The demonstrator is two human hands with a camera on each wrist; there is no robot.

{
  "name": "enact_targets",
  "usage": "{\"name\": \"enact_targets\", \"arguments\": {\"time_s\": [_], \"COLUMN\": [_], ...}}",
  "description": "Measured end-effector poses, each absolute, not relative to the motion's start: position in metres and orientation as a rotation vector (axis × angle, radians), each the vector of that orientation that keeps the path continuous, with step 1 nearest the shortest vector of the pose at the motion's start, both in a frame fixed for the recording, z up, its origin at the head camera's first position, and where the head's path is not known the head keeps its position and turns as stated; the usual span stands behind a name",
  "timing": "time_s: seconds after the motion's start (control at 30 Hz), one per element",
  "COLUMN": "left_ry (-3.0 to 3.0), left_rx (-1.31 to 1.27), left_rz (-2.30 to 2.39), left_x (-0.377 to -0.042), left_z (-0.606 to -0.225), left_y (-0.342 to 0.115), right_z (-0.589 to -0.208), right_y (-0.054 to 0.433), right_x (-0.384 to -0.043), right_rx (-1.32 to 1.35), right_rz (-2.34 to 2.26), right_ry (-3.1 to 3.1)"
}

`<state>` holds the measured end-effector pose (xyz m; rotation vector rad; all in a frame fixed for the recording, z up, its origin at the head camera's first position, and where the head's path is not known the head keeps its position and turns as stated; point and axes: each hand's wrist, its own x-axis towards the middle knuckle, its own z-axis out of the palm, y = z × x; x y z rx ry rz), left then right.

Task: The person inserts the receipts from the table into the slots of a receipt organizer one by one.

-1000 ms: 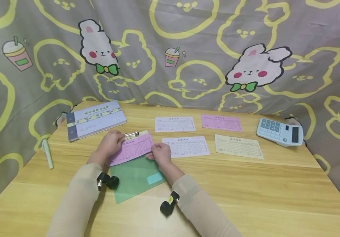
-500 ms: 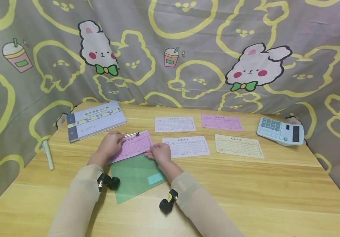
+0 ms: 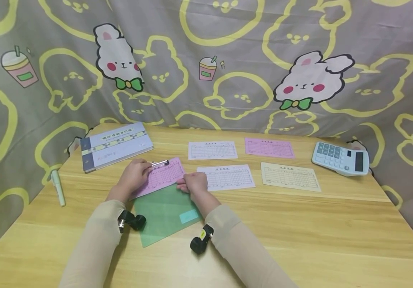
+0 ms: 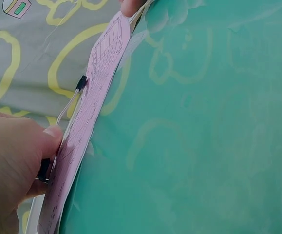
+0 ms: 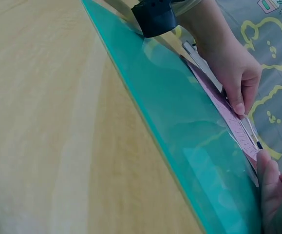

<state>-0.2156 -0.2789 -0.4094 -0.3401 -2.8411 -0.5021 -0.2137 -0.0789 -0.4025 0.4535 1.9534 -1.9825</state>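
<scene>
A green clipboard lies tilted on the table, a pale blue label near its lower right corner. Across its upper part is a pink printed slip, its top edge beneath the metal clip. My left hand pinches the clip at its left side, the thumb on the wire lever in the left wrist view. At the slip's right end, my right hand pinches the corner between thumb and fingers. The right wrist view shows the left hand over the clip and the pink slip along the board.
Two white slips, another pink slip and a cream slip lie right of the clipboard. Beyond them sits a calculator. A ledger book is at the back left, a green pen at the left edge.
The pink slip has slid up the board and under the clip, covering the cream paper that showed above it. My right hand has moved slightly upward; the left has stayed at the clip.
</scene>
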Motion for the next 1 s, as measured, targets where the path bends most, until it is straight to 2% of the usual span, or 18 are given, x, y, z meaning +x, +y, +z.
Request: {"name": "enact_targets", "arguments": {"time_s": [0.83, 1.0], "left_ry": [-2.842, -2.838], "left_rx": [-0.321, -0.302], "left_rz": [-0.454, -0.461], "left_x": [-0.2120, -0.2116], "left_z": [-0.4111, -0.4110], "left_y": [-0.2779, -0.2789], "right_z": [-0.4043, -0.4054], "right_y": [-0.0784, -0.0739], "right_x": [-0.2142, -0.2114], "right_rx": [0.453, 0.386], "right_rz": [-1.988, -2.062], "right_ry": [1.936, 1.913]}}
